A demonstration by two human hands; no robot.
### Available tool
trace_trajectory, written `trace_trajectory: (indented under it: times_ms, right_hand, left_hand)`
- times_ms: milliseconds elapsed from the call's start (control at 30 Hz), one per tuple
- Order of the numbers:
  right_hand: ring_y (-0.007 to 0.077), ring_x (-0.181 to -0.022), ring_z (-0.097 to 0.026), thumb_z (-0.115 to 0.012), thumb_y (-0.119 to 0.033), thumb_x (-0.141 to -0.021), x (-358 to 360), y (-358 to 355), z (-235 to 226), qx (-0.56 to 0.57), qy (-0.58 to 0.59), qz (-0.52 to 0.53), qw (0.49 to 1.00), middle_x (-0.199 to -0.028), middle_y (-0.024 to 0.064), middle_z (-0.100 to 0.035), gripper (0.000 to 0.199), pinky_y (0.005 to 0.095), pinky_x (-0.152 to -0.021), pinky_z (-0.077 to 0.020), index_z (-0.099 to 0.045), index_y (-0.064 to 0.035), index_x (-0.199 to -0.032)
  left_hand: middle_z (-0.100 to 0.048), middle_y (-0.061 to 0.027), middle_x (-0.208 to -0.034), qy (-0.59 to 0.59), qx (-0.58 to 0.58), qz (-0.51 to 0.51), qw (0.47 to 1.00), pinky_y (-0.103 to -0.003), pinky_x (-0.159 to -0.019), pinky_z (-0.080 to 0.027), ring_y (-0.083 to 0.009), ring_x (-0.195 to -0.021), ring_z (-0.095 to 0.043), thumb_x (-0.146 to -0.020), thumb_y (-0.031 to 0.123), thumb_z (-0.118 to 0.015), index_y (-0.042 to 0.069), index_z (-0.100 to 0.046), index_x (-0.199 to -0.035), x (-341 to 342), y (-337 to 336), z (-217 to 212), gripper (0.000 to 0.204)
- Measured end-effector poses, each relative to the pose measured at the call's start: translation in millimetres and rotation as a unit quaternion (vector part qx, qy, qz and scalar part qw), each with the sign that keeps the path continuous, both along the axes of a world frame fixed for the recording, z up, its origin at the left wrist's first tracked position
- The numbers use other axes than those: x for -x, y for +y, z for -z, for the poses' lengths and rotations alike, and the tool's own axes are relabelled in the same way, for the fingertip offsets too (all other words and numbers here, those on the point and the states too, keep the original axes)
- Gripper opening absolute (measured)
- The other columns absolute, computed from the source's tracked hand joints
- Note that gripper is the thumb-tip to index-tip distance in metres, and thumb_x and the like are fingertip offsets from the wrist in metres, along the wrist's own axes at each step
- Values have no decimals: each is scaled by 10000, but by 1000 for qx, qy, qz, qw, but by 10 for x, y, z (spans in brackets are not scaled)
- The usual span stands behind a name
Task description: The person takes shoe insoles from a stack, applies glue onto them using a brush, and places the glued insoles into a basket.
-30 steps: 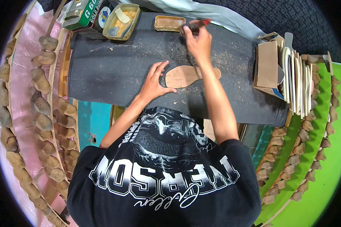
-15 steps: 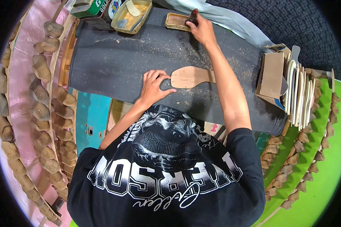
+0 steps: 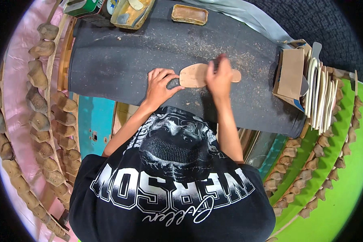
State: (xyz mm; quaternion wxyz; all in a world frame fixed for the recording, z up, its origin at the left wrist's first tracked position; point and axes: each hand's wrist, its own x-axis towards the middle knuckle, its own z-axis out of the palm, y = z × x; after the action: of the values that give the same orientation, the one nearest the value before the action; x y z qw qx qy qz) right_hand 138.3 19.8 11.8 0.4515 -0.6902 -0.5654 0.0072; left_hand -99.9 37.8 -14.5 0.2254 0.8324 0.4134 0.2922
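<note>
A tan, sole-shaped piece (image 3: 192, 76) lies flat on the dark cloth-covered table, its wide end to the left and its narrow end to the right. My left hand (image 3: 159, 86) steadies the wide end, with thumb and forefinger touching its edge. Over the middle of the piece, my right hand (image 3: 218, 80) is closed around a dark reddish-brown tool (image 3: 221, 58). Motion blurs the tool and these fingers, so its exact kind and whether it touches the piece cannot be made out. The right hand covers part of the piece.
A shallow rectangular tray (image 3: 189, 15) stands at the far edge. A tub (image 3: 130, 23) with tools sits farther left, beside a green tin (image 3: 86, 8). Shavings litter the dark table (image 3: 121, 60). At right are a cardboard box (image 3: 290, 72) and stacked pale sheets (image 3: 318, 97). Wooden shoe lasts (image 3: 40, 99) line both sides.
My right hand has come back from the far tray to the sole-shaped piece, bringing the dark tool. My left hand now touches the wide end more closely. The view has shifted slightly.
</note>
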Motion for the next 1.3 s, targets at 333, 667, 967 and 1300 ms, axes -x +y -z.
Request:
trace_trajectory:
  times_ms: [333,667,967,1300]
  right_hand:
    - [288,-668,-607,-758,-247,-965,259,-43,116,118,208,13,971,-764,139,-604,278,443,-608,-483,-610,-12,-961]
    - [354,-834,-675,-738,-42,-910,612,-107,-100,27,-38,-111,993,-940,180,-666,199,433,-715,-547,-653,14,-1081]
    - [390,-971,-650,-674,25,-823,402,-151,-138,76,-79,-179,978,-1037,188,-642,261,472,-841,-564,-673,-19,-1080]
    - [351,-961,-626,-670,53,-789,501,-131,-251,57,29,-214,975,-1021,138,-654,274,446,-817,-537,-680,-59,-1039]
  left_hand:
    - [-711,15,-1110,-1,-11,-14,1000,-430,-1028,-403,-246,-1125,-610,-700,348,-942,143,-812,-1022,11,-8,55,404]
    - [-698,18,-1132,3,-6,-7,1000,-433,-1041,-386,-239,-1136,-591,-750,401,-905,158,-817,-1035,30,5,97,385]
    - [-702,19,-1106,-12,-8,-11,1000,-436,-1032,-399,-245,-1122,-608,-738,268,-893,137,-810,-1027,31,-2,62,328]
    - [-691,-12,-1069,-39,14,-27,999,-447,-992,-415,-277,-1090,-617,-736,178,-888,107,-637,-910,10,-8,54,314]
